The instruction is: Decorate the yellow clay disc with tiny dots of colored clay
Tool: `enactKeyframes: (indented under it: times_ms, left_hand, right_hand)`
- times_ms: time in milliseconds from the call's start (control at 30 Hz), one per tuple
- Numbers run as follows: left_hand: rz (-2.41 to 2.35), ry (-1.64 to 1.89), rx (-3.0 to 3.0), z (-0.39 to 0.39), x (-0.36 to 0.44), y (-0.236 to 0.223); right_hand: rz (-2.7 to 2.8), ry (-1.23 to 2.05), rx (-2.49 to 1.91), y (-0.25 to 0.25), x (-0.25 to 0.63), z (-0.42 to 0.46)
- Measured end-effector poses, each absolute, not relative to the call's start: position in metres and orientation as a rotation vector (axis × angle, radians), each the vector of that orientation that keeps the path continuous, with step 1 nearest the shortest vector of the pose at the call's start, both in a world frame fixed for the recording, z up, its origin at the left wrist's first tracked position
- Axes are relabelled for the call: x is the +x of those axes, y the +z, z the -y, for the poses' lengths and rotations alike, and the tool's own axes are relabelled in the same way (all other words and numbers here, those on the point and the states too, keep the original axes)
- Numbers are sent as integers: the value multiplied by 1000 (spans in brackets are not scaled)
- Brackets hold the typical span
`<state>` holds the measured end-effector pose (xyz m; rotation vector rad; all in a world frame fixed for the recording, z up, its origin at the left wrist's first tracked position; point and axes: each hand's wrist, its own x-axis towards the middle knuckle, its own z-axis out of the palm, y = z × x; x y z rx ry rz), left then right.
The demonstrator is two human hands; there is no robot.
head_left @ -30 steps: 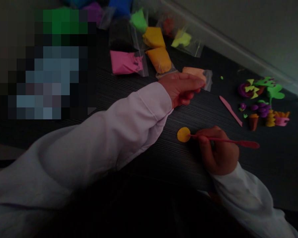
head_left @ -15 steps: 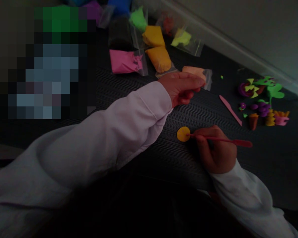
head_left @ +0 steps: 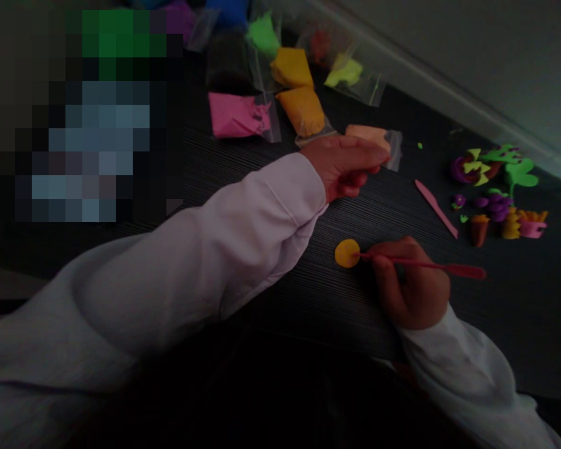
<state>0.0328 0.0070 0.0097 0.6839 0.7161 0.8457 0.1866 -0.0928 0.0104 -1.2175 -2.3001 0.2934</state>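
Note:
A flat yellow clay disc (head_left: pixel 346 253) lies on the dark table in front of me. My right hand (head_left: pixel 414 284) grips a thin pink modelling tool (head_left: pixel 427 264) like a pen, its tip at the disc's right side. Faint marks show on the disc. Farther up, my left hand (head_left: pixel 348 165) hovers or rests beside a bag of peach clay (head_left: pixel 368 132), partly covering it. Its thumb and forefinger are pressed together and the other fingers curl under; whether something small is between them is hidden. A pink plastic knife (head_left: pixel 436 209) lies to the right.
Bags of pink (head_left: pixel 236 115), orange (head_left: pixel 303 111) and other coloured clay lie along the back. At the right stand small clay models, among them a purple grape bunch (head_left: pixel 498 204), a brown cup (head_left: pixel 479 231) and a pink fries box (head_left: pixel 533 226). A blurred-out area covers the upper left.
The pink tool's handle end has swung slightly right and down, while its tip stays at the yellow disc. The whole view has shifted a little; my left hand keeps its pose.

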Motion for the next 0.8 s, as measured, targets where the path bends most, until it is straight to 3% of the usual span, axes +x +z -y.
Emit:
enactKeyframes:
  times_ms: [800]
  left_hand:
    - [-729, 836, 679, -7, 32, 10]
  right_hand:
    - [2334, 244, -1220, 9, 187, 93]
